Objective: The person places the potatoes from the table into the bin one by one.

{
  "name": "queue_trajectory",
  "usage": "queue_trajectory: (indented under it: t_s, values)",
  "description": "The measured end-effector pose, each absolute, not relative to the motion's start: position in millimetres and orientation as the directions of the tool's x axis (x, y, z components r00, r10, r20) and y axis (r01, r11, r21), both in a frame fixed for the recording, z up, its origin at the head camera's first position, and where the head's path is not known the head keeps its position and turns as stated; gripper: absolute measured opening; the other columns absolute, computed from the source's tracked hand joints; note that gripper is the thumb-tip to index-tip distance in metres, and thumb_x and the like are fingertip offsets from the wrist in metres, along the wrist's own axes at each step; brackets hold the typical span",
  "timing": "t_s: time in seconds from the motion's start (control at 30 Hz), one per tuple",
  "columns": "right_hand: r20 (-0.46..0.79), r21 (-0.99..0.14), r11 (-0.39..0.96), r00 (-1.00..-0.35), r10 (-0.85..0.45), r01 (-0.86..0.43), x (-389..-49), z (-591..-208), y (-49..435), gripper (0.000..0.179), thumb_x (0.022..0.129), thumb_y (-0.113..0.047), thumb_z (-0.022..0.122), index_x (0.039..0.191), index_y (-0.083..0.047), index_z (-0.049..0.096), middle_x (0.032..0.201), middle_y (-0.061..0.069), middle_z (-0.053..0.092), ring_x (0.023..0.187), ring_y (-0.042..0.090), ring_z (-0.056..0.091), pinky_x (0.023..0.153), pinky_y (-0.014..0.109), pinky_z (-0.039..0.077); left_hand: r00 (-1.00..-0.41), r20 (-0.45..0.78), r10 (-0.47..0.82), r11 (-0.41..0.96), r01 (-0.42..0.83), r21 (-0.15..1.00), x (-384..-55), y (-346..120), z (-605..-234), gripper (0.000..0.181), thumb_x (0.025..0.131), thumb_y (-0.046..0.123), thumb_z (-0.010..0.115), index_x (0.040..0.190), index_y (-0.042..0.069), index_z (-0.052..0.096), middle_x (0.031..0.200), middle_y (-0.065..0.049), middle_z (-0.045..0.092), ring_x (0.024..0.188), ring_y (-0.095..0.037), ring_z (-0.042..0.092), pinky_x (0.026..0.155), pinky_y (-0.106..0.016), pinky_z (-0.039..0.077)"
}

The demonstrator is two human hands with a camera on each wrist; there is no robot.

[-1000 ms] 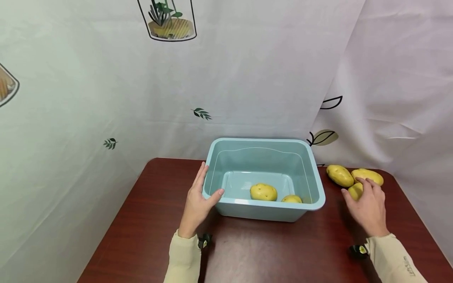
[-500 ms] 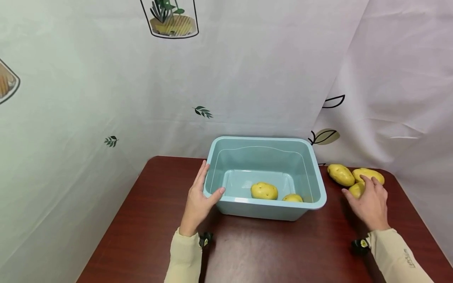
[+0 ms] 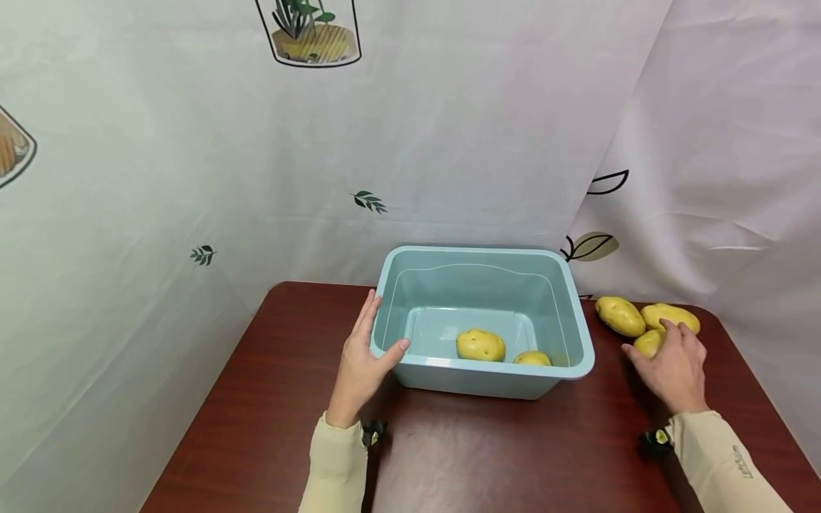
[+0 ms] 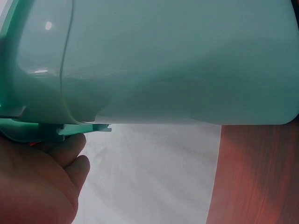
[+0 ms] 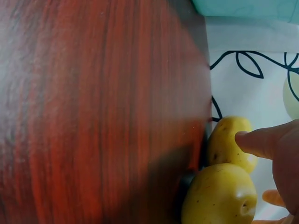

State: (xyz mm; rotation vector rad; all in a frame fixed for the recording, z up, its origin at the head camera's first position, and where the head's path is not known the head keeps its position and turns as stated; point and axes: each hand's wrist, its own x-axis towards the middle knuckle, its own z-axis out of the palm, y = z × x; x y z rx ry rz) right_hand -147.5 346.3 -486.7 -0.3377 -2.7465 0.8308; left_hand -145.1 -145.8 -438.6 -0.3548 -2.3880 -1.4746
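Note:
A light blue plastic basin (image 3: 471, 385) stands on the table with two yellow potatoes inside, one potato (image 3: 481, 345) in the middle and another potato (image 3: 532, 358) near the front right corner. My left hand (image 3: 360, 367) rests at its front left corner, fingers straight along the left side and thumb extended over the front rim. To the right of the basin, my right hand (image 3: 673, 370) hovers around the nearest potato (image 5: 219, 196) of three, thumb and fingers spread apart. Behind it lie a left potato (image 3: 620, 316) and a right potato (image 3: 670, 315), the latter partly covered by my fingers.
The table (image 3: 276, 413) is dark red-brown wood with rounded back corners. A pale patterned cloth (image 3: 474, 142) hangs right behind its back edge. The basin's walls rise well above the potatoes.
The head view has shifted slightly, so the whole scene sits a little higher and further right. Both hands keep nearly the same places by the basin and the potatoes.

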Motion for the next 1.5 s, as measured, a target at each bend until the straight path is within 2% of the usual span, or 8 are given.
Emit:
queue_trajectory:
  t_s: [0.3,0.9,1.5]
  values:
    - [0.131,-0.564,0.805,-0.944,0.304,0.182,-145.5,-490.2,349.7,0.084,0.09,-0.029,0.071,0.147,0.015,0.027,0.15,0.045,0.016,0.135,0.066,0.013,0.096,0.078,0.026,-0.917,0.395,0.046,0.44,0.374,0.817,-145.5,-146.0,-438.4,0.083,0.088,0.034,0.078,0.157,0.013,0.035,0.163,0.012,0.026,0.148,-0.013,0.028,0.116,-0.051,0.028]
    - [0.093,-0.546,0.814,-0.952,0.293,0.197,-145.3,-494.4,353.2,0.085,0.09,-0.027,0.071,0.147,0.016,0.024,0.148,0.047,0.016,0.127,0.07,0.019,0.093,0.078,0.027,-0.923,0.382,0.052,0.438,0.365,0.822,-146.5,-144.7,-437.6,0.083,0.089,0.033,0.078,0.157,0.014,0.035,0.163,0.012,0.025,0.148,-0.013,0.028,0.116,-0.053,0.028]
    - [0.073,-0.55,0.812,-0.957,0.282,0.197,-143.0,-493.1,352.3,0.091,0.089,-0.022,0.073,0.151,0.013,0.017,0.151,0.045,0.012,0.127,0.07,0.019,0.092,0.079,0.027,-0.919,0.392,0.045,0.433,0.372,0.821,-145.8,-145.3,-437.8,0.083,0.089,0.035,0.077,0.157,0.014,0.036,0.163,0.012,0.026,0.148,-0.013,0.029,0.116,-0.051,0.028]
